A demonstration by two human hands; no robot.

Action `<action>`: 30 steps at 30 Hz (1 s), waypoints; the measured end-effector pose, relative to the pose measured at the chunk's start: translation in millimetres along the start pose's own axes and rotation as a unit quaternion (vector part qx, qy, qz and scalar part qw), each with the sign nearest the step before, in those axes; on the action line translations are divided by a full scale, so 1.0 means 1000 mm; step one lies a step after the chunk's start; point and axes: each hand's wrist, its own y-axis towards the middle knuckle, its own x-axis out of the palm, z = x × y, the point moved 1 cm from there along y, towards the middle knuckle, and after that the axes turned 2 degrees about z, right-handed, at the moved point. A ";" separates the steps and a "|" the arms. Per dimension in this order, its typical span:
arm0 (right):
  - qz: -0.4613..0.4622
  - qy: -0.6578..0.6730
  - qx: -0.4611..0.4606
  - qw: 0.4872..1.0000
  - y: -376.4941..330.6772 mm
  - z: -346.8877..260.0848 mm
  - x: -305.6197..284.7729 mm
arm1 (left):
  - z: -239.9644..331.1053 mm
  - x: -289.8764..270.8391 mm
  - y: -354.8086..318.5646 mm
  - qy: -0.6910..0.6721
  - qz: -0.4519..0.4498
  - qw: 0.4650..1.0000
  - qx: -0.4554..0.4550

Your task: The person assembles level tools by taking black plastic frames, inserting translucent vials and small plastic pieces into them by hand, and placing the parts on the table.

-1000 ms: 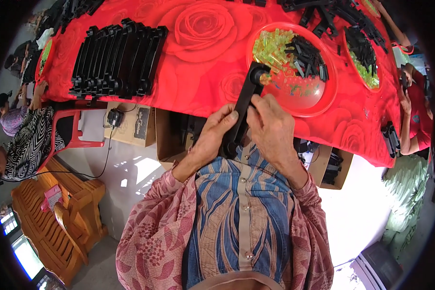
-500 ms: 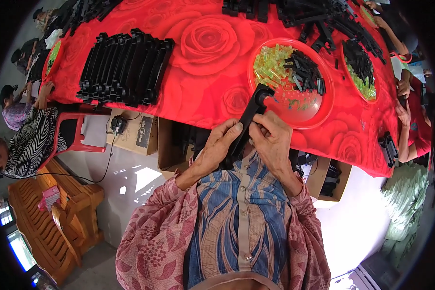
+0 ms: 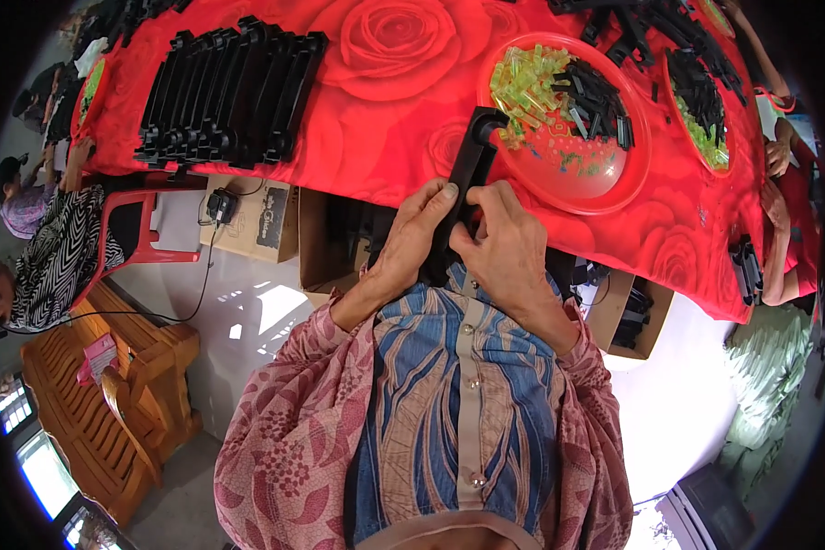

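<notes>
Slanting away from the person's patterned blue-and-tan shirt (image 3: 431, 403), a long, narrow black plastic bar (image 3: 472, 165) lies between both hands, its long axis running up and slightly rightward; its lower end is lost among the fingers and dark background. The left hand (image 3: 411, 234) has its grip closed around the bar, thumb on the upper face. The right hand (image 3: 504, 234) sits against the bar's right side, fingers curled in; whether that grip pinches anything small cannot be told. Beyond them, the bar's knobbed far end shows against the near-left rim of a round red plastic tray (image 3: 600, 188) of translucent yellow-green pieces (image 3: 527, 78) and short black strips (image 3: 596, 101); contact there is unclear. The right hand is nearer this tray. Across the rose-printed red tabletop (image 3: 385, 137), leftward, a row of similar black bars (image 3: 234, 96) lies side by side.
</notes>
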 end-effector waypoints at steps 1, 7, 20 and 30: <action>0.008 -0.023 -0.013 1.000 0.000 0.000 0.001 | 0.000 -0.001 0.000 0.000 -0.001 1.000 0.001; 0.023 -0.071 -0.072 0.995 -0.005 0.002 0.002 | 0.002 0.001 -0.003 0.064 -0.007 0.997 0.030; 0.059 -0.160 -0.186 0.968 -0.013 0.007 0.011 | -0.001 -0.004 0.002 0.129 -0.017 0.991 0.040; 0.027 -0.112 -0.184 0.976 -0.011 0.004 0.011 | -0.011 -0.015 0.004 0.146 0.008 0.987 0.070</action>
